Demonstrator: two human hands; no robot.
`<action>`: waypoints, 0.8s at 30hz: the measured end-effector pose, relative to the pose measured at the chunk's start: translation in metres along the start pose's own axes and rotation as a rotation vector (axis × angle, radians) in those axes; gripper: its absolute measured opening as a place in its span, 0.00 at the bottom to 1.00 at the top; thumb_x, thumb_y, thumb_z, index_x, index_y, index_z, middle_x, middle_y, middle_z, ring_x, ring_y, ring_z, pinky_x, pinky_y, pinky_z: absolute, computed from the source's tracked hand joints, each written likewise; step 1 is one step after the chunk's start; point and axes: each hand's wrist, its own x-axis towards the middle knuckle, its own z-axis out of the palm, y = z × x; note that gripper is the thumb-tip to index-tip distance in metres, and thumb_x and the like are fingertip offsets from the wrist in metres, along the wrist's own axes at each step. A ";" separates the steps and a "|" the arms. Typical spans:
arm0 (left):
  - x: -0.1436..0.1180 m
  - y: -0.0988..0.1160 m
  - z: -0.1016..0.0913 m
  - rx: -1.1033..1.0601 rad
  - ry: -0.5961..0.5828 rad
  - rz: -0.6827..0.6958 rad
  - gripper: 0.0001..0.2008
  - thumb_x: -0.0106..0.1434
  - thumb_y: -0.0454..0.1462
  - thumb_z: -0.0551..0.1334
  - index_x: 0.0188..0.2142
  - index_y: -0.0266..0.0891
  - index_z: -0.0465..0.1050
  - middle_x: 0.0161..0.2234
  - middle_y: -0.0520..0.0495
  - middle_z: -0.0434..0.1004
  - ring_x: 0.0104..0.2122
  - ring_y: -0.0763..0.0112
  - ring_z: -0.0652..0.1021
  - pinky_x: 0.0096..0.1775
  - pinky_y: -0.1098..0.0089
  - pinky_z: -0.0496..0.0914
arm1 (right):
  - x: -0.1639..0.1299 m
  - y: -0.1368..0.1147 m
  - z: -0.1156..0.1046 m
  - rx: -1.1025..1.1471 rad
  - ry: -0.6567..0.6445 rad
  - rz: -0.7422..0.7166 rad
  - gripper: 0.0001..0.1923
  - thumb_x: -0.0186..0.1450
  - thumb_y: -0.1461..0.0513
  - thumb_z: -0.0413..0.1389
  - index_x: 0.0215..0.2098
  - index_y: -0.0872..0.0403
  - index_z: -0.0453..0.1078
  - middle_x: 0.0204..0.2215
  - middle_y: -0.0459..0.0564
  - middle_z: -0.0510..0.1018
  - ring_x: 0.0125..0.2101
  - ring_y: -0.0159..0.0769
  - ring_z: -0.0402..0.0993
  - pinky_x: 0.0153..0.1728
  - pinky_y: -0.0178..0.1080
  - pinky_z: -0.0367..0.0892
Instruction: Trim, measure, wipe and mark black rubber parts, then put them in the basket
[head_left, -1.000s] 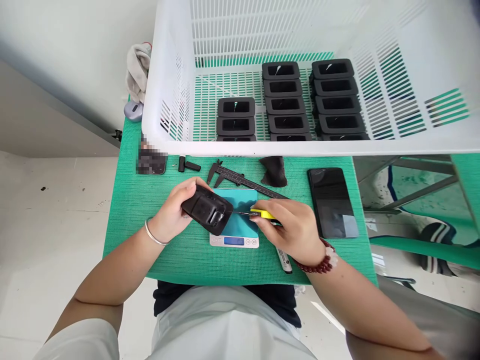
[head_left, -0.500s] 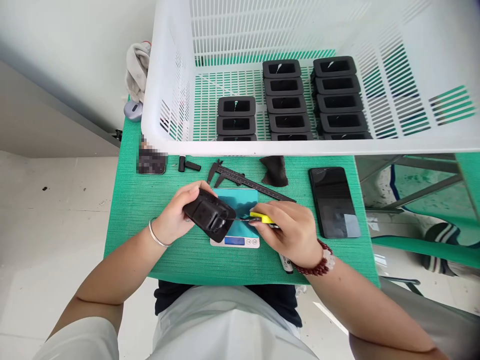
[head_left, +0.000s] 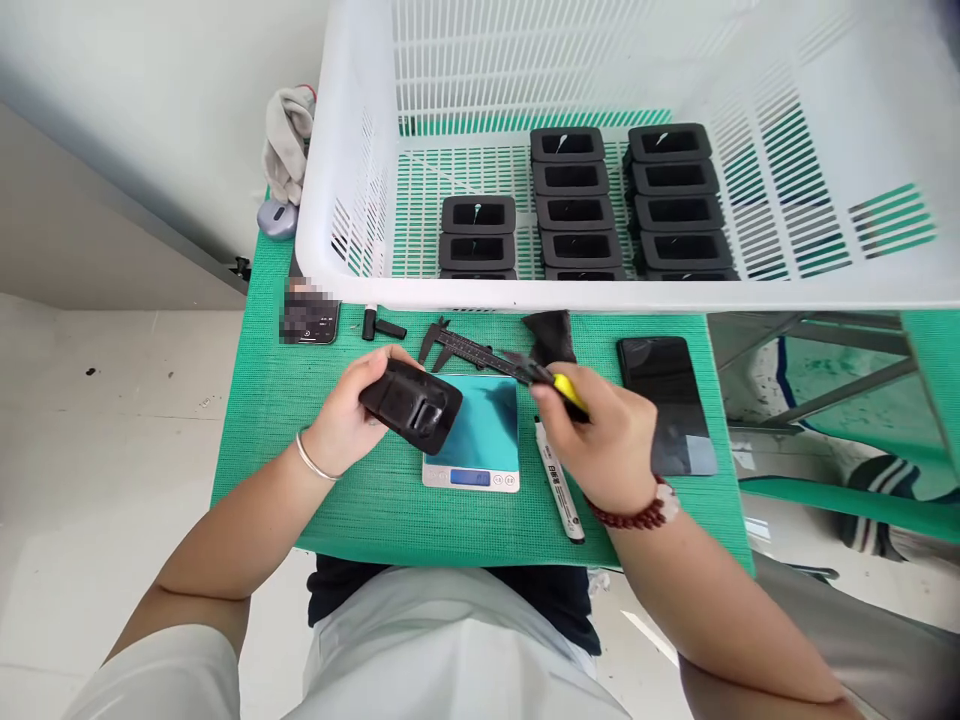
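My left hand (head_left: 351, 412) is closed around the edge of a black moulded part (head_left: 401, 405), a rounded rectangular piece with a raised, shiny block in it. The part is tilted over the left side of a small digital scale (head_left: 480, 425) with a blue-green plate. In my right hand (head_left: 600, 430) is a yellow-and-black utility knife (head_left: 568, 392), its dark tip pointing up and left, apart from the black part. Below that hand lies a white marker pen (head_left: 559, 485). Black calipers (head_left: 472, 350) lie behind the scale, partly hidden by the knife.
A white slotted basket (head_left: 525, 294) fills the back of the green table, with several black frame-like parts (head_left: 574, 213) stacked inside. A black tablet (head_left: 667, 395) lies at right. Around the calipers are a dark scrap (head_left: 549, 335), a small black rod (head_left: 391, 329) and a phone (head_left: 319, 330).
The knife has moved up and right, away from the black part, and its tip has swung upward. My left hand has shifted slightly up and left with the part. More of the marker shows.
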 end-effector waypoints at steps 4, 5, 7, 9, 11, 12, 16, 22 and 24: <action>0.003 -0.002 -0.002 -0.005 0.051 -0.009 0.21 0.54 0.54 0.67 0.31 0.37 0.76 0.23 0.50 0.71 0.23 0.71 0.75 0.24 0.72 0.67 | -0.002 -0.011 -0.003 0.140 -0.062 -0.072 0.05 0.68 0.60 0.55 0.36 0.52 0.70 0.21 0.44 0.76 0.19 0.29 0.69 0.22 0.33 0.62; 0.003 -0.002 -0.003 0.002 0.051 -0.011 0.21 0.54 0.54 0.66 0.31 0.37 0.76 0.22 0.50 0.70 0.23 0.71 0.74 0.24 0.72 0.67 | -0.003 -0.013 -0.004 0.162 -0.072 -0.085 0.05 0.68 0.60 0.55 0.36 0.52 0.70 0.22 0.44 0.77 0.19 0.29 0.69 0.22 0.33 0.62; 0.004 -0.004 -0.003 0.014 0.044 -0.018 0.21 0.55 0.54 0.66 0.31 0.37 0.76 0.21 0.51 0.68 0.21 0.73 0.72 0.23 0.73 0.65 | -0.004 -0.016 -0.004 0.208 -0.104 -0.111 0.05 0.69 0.60 0.55 0.36 0.53 0.70 0.22 0.44 0.77 0.20 0.29 0.70 0.23 0.33 0.63; 0.005 -0.005 -0.004 0.017 0.041 -0.027 0.21 0.56 0.54 0.65 0.31 0.37 0.76 0.20 0.52 0.67 0.19 0.75 0.70 0.22 0.73 0.63 | -0.005 -0.018 -0.004 0.244 -0.136 -0.133 0.05 0.69 0.60 0.54 0.37 0.53 0.69 0.22 0.44 0.77 0.21 0.29 0.71 0.23 0.32 0.63; 0.005 -0.006 -0.003 0.014 0.038 -0.035 0.20 0.56 0.53 0.65 0.32 0.37 0.76 0.21 0.51 0.69 0.19 0.75 0.70 0.22 0.73 0.62 | -0.006 -0.020 -0.004 0.271 -0.166 -0.153 0.06 0.69 0.59 0.54 0.36 0.54 0.69 0.23 0.45 0.78 0.21 0.30 0.72 0.24 0.33 0.63; 0.004 -0.005 -0.003 0.009 0.034 -0.033 0.20 0.56 0.53 0.65 0.32 0.37 0.76 0.22 0.51 0.71 0.20 0.74 0.70 0.23 0.73 0.62 | -0.007 -0.019 -0.003 0.284 -0.180 -0.165 0.07 0.69 0.59 0.54 0.36 0.54 0.69 0.23 0.45 0.78 0.21 0.30 0.72 0.24 0.33 0.63; -0.002 -0.001 0.003 0.032 -0.165 -0.069 0.22 0.54 0.54 0.66 0.29 0.36 0.75 0.22 0.49 0.73 0.19 0.73 0.71 0.21 0.73 0.61 | -0.004 -0.007 0.002 0.186 -0.145 -0.075 0.07 0.68 0.59 0.56 0.35 0.55 0.71 0.21 0.45 0.77 0.19 0.30 0.70 0.22 0.33 0.62; -0.004 0.000 0.004 0.058 -0.171 -0.075 0.23 0.54 0.55 0.67 0.31 0.36 0.74 0.23 0.48 0.74 0.21 0.72 0.73 0.21 0.73 0.63 | 0.003 0.009 -0.002 0.051 -0.033 0.081 0.07 0.68 0.59 0.56 0.35 0.53 0.72 0.18 0.43 0.73 0.17 0.29 0.66 0.18 0.34 0.57; -0.001 -0.002 0.001 0.041 -0.081 -0.044 0.23 0.55 0.56 0.66 0.32 0.36 0.75 0.25 0.49 0.74 0.23 0.72 0.74 0.23 0.73 0.65 | 0.002 0.004 -0.005 0.139 -0.090 -0.007 0.06 0.68 0.59 0.55 0.36 0.53 0.71 0.20 0.44 0.75 0.18 0.29 0.68 0.20 0.34 0.59</action>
